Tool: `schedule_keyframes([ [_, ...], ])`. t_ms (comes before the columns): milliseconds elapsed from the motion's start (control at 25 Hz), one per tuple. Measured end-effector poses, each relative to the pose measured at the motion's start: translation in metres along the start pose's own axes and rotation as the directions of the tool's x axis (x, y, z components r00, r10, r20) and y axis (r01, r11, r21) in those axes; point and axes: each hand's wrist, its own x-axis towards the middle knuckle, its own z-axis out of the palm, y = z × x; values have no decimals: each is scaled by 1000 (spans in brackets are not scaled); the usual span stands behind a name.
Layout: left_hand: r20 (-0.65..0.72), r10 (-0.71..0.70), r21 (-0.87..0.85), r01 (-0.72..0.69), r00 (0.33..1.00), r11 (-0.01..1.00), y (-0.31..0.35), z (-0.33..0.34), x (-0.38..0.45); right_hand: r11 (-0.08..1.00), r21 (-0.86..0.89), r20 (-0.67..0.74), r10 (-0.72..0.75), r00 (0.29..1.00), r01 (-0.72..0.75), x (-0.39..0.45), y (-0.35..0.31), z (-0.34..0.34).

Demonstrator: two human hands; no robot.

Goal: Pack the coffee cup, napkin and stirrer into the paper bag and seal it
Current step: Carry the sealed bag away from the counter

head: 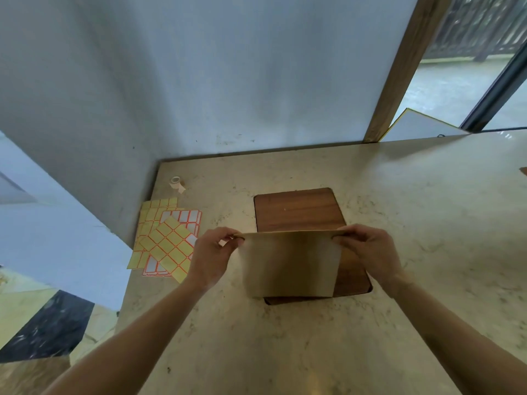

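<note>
A brown paper bag (291, 263) stands upright on a wooden board (299, 212) in the middle of the counter. Its top edge is pressed flat and closed. My left hand (212, 256) pinches the bag's top left corner, and my right hand (370, 252) pinches the top right corner. The coffee cup, napkin and stirrer are not visible; the bag's inside is hidden.
Several sheets of yellow and white sticker labels (168, 240) lie to the left of the bag. A small roll of tape (176, 183) sits behind them near the wall. The beige stone counter (413, 195) ends at a wall behind and drops off on the left.
</note>
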Motion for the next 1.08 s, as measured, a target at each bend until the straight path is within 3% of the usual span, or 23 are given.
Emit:
schedule_keyframes([
  [160,-7,5,-38,-5,1000,999,5,-14,9,986,166,4,9,1000,-10,3,-17,5],
  [360,-15,-32,-307,26,999,951,44,-38,18,948,313,-14,-56,998,58,3,-57,3],
  [520,-92,54,-336,-82,994,938,78,-60,20,902,415,-43,-109,993,117,5,-100,-7],
  [720,-260,91,-313,-174,961,934,108,-84,9,890,396,-31,-235,972,228,13,-139,-19],
  [1080,-542,-44,-313,-152,839,938,122,-132,-80,867,382,238,-428,872,320,2,-178,4],
])
